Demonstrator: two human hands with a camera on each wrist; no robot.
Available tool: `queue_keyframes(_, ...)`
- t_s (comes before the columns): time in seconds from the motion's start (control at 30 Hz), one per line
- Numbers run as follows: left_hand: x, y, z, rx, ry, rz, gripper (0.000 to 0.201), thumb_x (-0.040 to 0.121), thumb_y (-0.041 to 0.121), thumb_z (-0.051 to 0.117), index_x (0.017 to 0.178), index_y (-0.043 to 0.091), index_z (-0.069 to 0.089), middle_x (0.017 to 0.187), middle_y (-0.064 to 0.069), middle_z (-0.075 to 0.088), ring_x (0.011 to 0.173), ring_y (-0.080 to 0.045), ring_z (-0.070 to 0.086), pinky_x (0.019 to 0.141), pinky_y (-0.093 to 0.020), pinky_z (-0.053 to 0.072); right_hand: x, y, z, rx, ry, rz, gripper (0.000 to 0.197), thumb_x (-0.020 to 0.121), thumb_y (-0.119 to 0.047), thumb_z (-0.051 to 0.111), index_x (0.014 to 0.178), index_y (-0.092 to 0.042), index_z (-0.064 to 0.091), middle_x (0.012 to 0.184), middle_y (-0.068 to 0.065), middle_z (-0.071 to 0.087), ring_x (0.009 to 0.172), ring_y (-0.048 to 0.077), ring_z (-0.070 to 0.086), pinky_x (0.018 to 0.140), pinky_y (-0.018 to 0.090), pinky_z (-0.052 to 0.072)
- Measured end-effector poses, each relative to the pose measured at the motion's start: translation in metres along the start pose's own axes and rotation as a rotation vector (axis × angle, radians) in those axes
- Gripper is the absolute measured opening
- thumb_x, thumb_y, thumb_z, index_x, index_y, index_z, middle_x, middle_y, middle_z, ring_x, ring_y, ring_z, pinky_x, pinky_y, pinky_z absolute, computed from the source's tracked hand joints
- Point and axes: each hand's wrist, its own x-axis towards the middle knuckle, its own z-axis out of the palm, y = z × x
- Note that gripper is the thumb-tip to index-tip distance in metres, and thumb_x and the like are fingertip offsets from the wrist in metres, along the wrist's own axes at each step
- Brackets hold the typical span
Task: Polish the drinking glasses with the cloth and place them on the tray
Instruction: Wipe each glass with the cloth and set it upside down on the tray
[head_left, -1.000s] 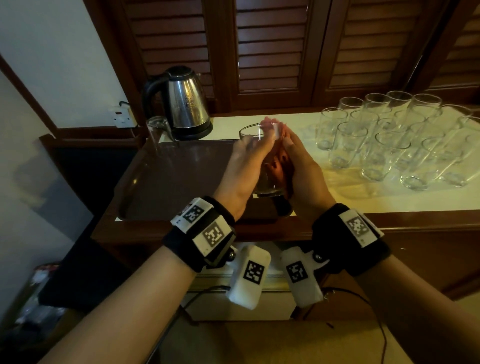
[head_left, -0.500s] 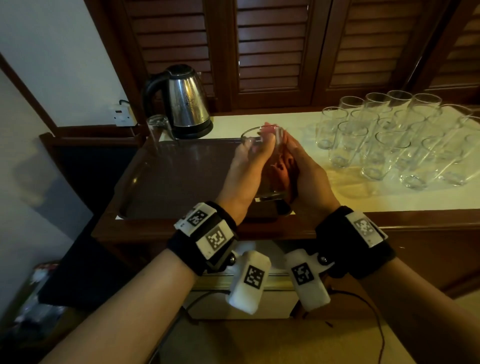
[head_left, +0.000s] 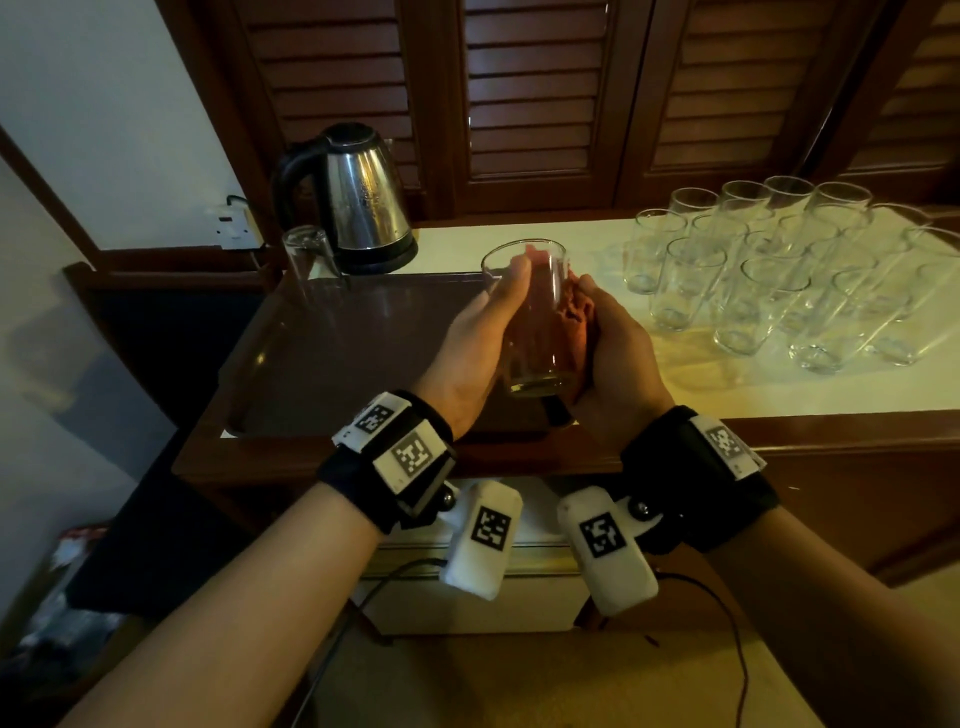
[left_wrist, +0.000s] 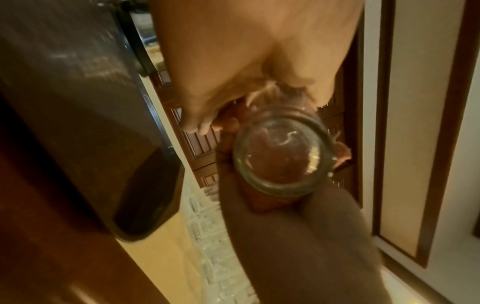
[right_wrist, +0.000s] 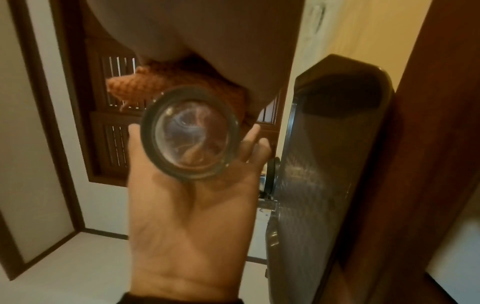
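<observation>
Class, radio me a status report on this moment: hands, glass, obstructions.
Left hand grips glass. Right hand presses orange cloth against its side. Glass held above tray. Nothing in the way.

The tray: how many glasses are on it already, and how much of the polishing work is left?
Done: one glass appears to stand at the far left corner of the tray. In hand: the left hand grips a second glass while the right hand presses the orange cloth against it. Left: the cluster of glasses waiting on the counter, so most work remains.
</observation>
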Motion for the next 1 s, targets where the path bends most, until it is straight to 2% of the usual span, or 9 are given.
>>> queue_keyframes(0.07,-0.002,0.002,-0.001,-0.006,0.024,-0.007,0.062,0.086,0.058,0.05,0.127,0.012,0.06,0.117,-0.015,0.071,0.11,-0.027,0.068,0.103,-0.048,0.051,0.002,-0.002,-0.001,-0.051,0.017,-0.029,0.043,0.108,-0.038,0.033,0.135,-0.016,0.058,0.12,0.012,0.072,0.113,0.026,0.068,0.096,0.042,0.055)
queue_keyframes(0.2,0.006,0.003,0.002,-0.005,0.111,0.032,0.04,0.103,0.036,0.047,0.13,0.007,0.053,0.117,-0.013,0.068,0.109,-0.025,0.067,0.1,-0.046,0.052,0.009,-0.002,0.006,-0.286,-0.01,-0.161,0.042,0.111,-0.03,0.027,0.149,-0.023,0.041,0.133,0.009,0.063,0.119,0.021,0.065,0.095,0.035,0.056)
queue_keyframes(0.33,0.009,0.001,0.004,0.067,0.123,0.077,0.073,0.088,0.059,0.063,0.139,0.011,0.048,0.122,-0.008,0.068,0.112,-0.02,0.067,0.096,-0.04,0.054,0.011,0.0,0.008,-0.219,-0.036,-0.13,0.042,0.11,-0.031,0.028,0.147,-0.021,0.045,0.135,0.009,0.063,0.124,0.02,0.062,0.101,0.037,0.053)
queue_keyframes(0.47,0.009,0.006,-0.003,0.017,0.052,0.013,0.051,0.094,0.057,0.054,0.123,0.016,0.062,0.113,-0.005,0.072,0.109,-0.02,0.068,0.103,-0.045,0.049,0.008,-0.001,0.002,-0.053,-0.027,-0.027,0.045,0.106,-0.04,0.036,0.138,-0.016,0.056,0.124,0.011,0.071,0.117,0.026,0.067,0.101,0.046,0.052)
queue_keyframes(0.53,0.009,0.009,-0.002,0.01,0.102,0.01,0.074,0.088,0.056,0.062,0.145,0.013,0.043,0.123,-0.004,0.066,0.112,-0.017,0.065,0.103,-0.042,0.05,0.01,-0.001,0.005,-0.103,-0.009,-0.078,0.044,0.108,-0.036,0.033,0.143,-0.016,0.051,0.128,0.012,0.068,0.118,0.026,0.066,0.102,0.047,0.052)
queue_keyframes(0.67,0.013,0.01,0.004,0.066,0.15,0.057,0.074,0.099,0.037,0.056,0.157,0.015,0.015,0.12,0.004,0.058,0.111,-0.011,0.059,0.103,-0.038,0.049,0.017,0.0,0.011,-0.283,-0.032,-0.201,0.043,0.111,-0.03,0.026,0.151,-0.021,0.039,0.139,0.013,0.058,0.126,0.024,0.061,0.105,0.047,0.051)
queue_keyframes(0.77,0.011,0.01,0.003,0.055,0.144,0.059,0.075,0.095,0.049,0.06,0.154,0.014,0.028,0.121,-0.001,0.063,0.115,-0.017,0.061,0.105,-0.044,0.047,0.017,-0.001,0.01,-0.223,-0.039,-0.143,0.042,0.11,-0.033,0.029,0.147,-0.022,0.046,0.135,0.01,0.063,0.123,0.022,0.063,0.104,0.043,0.052)
queue_keyframes(0.87,0.012,0.006,-0.004,0.006,0.064,0.044,0.054,0.099,0.051,0.05,0.136,0.012,0.052,0.119,-0.009,0.069,0.113,-0.024,0.066,0.104,-0.05,0.05,0.017,-0.001,0.005,-0.088,-0.029,-0.033,0.045,0.106,-0.04,0.036,0.14,-0.018,0.054,0.125,0.01,0.07,0.117,0.026,0.067,0.097,0.045,0.053)
queue_keyframes(1.0,0.016,0.002,-0.007,0.002,0.127,0.021,0.091,0.077,0.06,0.065,0.152,0.018,0.034,0.136,-0.009,0.06,0.122,-0.025,0.061,0.105,-0.051,0.048,0.019,0.001,0.005,-0.177,-0.01,-0.125,0.041,0.11,-0.031,0.03,0.144,-0.018,0.047,0.127,0.012,0.067,0.115,0.024,0.067,0.094,0.042,0.057)
